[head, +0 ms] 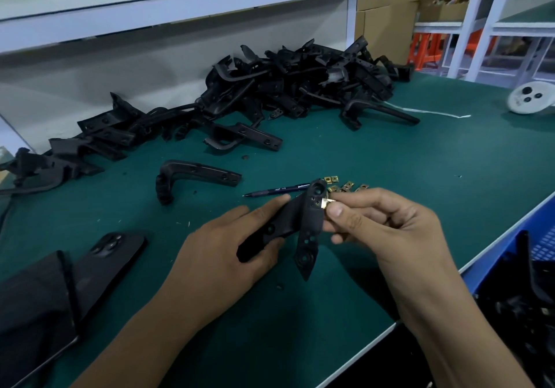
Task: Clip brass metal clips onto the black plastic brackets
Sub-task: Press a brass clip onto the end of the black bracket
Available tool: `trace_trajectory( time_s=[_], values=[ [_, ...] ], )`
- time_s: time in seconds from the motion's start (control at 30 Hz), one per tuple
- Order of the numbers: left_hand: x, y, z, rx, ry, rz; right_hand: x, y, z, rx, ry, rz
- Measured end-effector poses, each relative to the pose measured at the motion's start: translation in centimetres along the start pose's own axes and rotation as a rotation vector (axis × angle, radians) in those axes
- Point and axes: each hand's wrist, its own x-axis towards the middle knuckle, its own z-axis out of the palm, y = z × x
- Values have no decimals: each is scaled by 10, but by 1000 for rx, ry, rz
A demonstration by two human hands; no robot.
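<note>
My left hand (228,246) grips a black plastic bracket (309,225) by its lower arm and holds it just above the green mat. One flat arm of the bracket, pierced with holes, points up and down in front of me. My right hand (387,225) pinches a brass clip (325,203) between thumb and fingers and holds it against the right edge of that arm, near its top. Several loose brass clips (345,186) lie on the mat just behind my hands.
A large heap of black brackets (294,81) fills the back of the green mat (390,162); a single bracket (192,177) lies nearer. A pen (276,191) lies behind my hands. A phone (111,255) lies at left, a blue crate (537,252) at right.
</note>
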Motion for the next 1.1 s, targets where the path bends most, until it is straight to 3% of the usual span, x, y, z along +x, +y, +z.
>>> trace_trajectory(
  time_s=[0.37,0.5,0.7,0.83,0.93,1.0,1.1],
  values=[
    [-3,-7,-3,-366,-133,75,4,-2,-19,115,-382,62],
    [-5,-10,-4,-386,-170,90,2,0,-20,-6,-541,38],
    [-6,-7,-5,-318,-185,110,0,-1,-16,-93,-602,34],
    [-5,-8,-3,-320,-128,98,0,1,-10,-160,-461,-36],
    [-4,-9,-2,-313,-9,40,3,-2,-17,-271,-147,-182],
    [-2,-13,-3,-309,82,-40,7,-8,-33,-455,42,-263],
    [-1,-20,-5,-266,129,-138,10,-12,-56,-772,117,-243]
  ],
)
